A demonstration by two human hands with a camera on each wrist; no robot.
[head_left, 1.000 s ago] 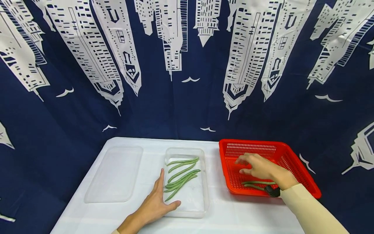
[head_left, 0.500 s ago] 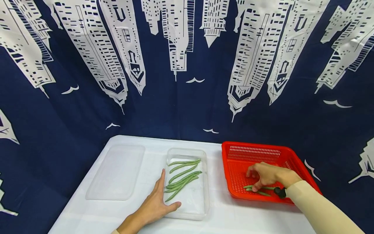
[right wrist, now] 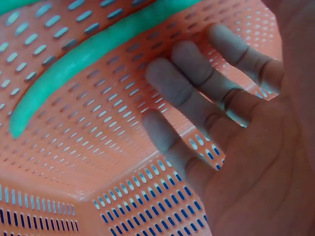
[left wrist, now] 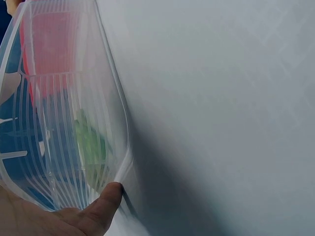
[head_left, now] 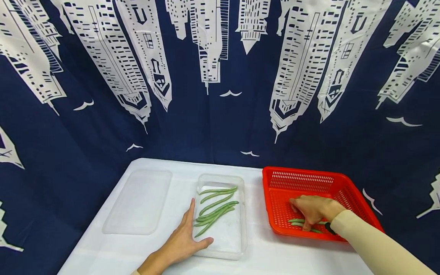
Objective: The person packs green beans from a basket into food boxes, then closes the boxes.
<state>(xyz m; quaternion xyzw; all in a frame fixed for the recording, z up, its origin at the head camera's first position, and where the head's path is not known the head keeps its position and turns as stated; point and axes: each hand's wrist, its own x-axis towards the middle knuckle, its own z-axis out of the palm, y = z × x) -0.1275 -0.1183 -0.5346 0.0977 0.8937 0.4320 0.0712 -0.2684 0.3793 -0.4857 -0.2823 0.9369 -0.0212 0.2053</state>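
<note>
My left hand (head_left: 180, 238) rests against the near left side of a clear plastic container (head_left: 243, 229), thumb and fingers spread apart. Several green beans (head_left: 217, 211) lie slanted inside it, side by side. In the left wrist view a fingertip touches the ribbed container wall (left wrist: 59, 88). My right hand (head_left: 316, 208) reaches down into a red plastic basket (head_left: 299, 175), its thumb over a few green beans (head_left: 296, 220). The right wrist view shows the fingers (right wrist: 172, 86) loosely bent near the basket floor, apart from one green bean (right wrist: 74, 64); the thumb is mostly hidden.
A flat translucent lid (head_left: 137, 202) lies on the white table (head_left: 89, 252) left of the container. Behind the table hangs a dark blue cloth (head_left: 206, 126) with white building prints. A strip of white table separates container and basket.
My right hand has lowered into the basket and its thumb has come down over the beans, which have shifted slightly. My left hand stays at the container.
</note>
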